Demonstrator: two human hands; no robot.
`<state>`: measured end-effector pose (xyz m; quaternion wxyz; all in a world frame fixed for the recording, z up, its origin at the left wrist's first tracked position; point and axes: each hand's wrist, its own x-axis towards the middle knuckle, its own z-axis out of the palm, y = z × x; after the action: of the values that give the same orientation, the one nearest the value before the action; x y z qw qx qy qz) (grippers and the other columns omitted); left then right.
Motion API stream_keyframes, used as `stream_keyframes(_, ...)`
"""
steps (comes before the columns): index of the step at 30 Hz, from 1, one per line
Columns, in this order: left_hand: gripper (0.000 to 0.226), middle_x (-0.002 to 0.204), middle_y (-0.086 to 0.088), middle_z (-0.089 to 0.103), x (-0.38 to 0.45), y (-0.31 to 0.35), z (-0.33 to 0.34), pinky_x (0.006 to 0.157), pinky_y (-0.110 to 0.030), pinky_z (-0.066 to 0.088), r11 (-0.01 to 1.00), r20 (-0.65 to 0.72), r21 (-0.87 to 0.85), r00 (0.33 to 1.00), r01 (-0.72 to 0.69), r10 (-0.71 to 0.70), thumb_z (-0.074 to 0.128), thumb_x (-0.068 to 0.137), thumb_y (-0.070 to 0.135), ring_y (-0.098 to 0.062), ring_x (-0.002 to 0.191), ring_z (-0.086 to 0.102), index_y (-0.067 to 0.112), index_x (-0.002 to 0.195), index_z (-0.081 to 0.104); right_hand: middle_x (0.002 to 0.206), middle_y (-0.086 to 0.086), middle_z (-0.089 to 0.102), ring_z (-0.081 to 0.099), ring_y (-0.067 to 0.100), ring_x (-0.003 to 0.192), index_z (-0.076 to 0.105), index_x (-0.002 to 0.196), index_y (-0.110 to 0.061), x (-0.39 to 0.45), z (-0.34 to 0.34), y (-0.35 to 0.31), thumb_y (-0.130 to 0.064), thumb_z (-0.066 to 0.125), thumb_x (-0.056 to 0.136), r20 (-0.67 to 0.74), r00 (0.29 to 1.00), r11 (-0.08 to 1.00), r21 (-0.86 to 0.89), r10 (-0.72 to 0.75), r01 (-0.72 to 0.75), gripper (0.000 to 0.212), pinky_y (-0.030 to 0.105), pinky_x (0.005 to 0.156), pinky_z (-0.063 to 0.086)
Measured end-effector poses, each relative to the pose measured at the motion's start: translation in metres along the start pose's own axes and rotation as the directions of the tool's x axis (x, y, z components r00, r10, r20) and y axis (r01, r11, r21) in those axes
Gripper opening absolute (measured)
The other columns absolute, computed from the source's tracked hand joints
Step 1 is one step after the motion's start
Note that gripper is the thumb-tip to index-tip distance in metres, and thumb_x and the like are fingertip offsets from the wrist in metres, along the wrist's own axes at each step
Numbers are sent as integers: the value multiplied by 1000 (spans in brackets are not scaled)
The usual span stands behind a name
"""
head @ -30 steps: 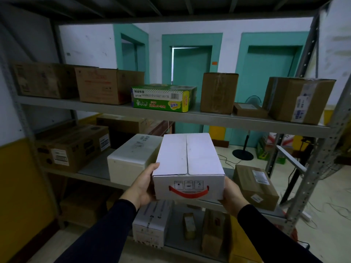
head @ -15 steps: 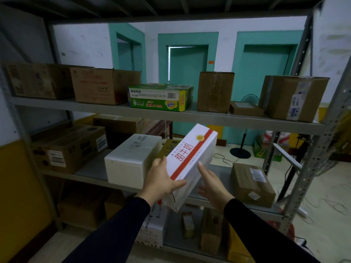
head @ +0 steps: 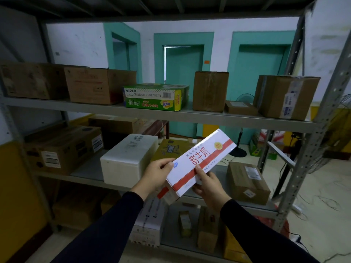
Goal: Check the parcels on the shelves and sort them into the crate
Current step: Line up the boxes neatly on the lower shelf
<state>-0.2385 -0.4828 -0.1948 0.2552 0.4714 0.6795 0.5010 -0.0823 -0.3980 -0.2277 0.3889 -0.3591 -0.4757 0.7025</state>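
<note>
At the left end of the middle shelf (head: 89, 173) sits a brown carton with labels (head: 64, 149), and just right of it a plain white box (head: 129, 158) stands at the shelf's front edge. My left hand (head: 157, 175) grips the lower left corner of the milk carton (head: 201, 160), thumb on the white printed face, fingers wrapped behind. The carton is white with a red diagonal stripe and red characters, held tilted in the air in front of the middle shelf, its far end raised to the right. Behind it, on the shelf, lies a yellow box (head: 171, 149). My right hand (head: 209, 185) clamps the carton's lower right edge, thumb pressed onto the stripe. Near the right end of the shelf rests a taped brown parcel (head: 247, 181). On the upper shelf (head: 190, 118), above, a green printed box (head: 155, 97) lies among brown cartons.
</note>
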Motion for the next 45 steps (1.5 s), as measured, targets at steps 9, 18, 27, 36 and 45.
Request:
stream_keyframes(9,25,105,9,69,-1,-4,7,69,-22,56,999,42,-30,998,40,-39,52,102,30,-7,95,68,26,126,61,110,6,75,76,21,90,54,129,-16,1,-8,8,-39,58,100,-40,999,999,-39,-23,22,38,28,59,57)
stream_keyframes(18,21,111,0,68,14,-21,-1,88,-28,50,993,-170,-29,979,112,-115,57,99,33,-18,103,62,18,110,68,108,13,77,73,33,98,59,128,-13,11,-44,-3,-44,44,106,-122,992,996,86,25,-15,41,47,89,59)
stream_keyframes(27,38,109,-12,75,25,-37,37,88,-45,51,733,213,-467,867,495,-450,57,96,47,-35,98,68,21,121,68,117,14,74,70,42,108,63,130,-21,19,-98,-4,-55,54,98,-133,990,997,71,46,-37,47,65,102,48)
stream_keyframes(36,34,100,-9,77,48,-25,124,90,-48,55,750,140,-407,847,521,-512,58,97,46,-35,99,69,20,117,68,120,5,66,66,18,99,49,138,-21,31,-182,-20,-52,50,101,-277,947,930,-364,-164,55,48,32,69,56)
stream_keyframes(45,37,104,-6,70,83,-24,193,64,-33,50,796,71,-328,853,509,-517,49,102,44,-27,92,66,16,126,57,108,-5,70,66,19,102,59,119,-41,61,-234,-7,-58,37,102,-85,995,944,-323,50,-75,33,35,79,54)
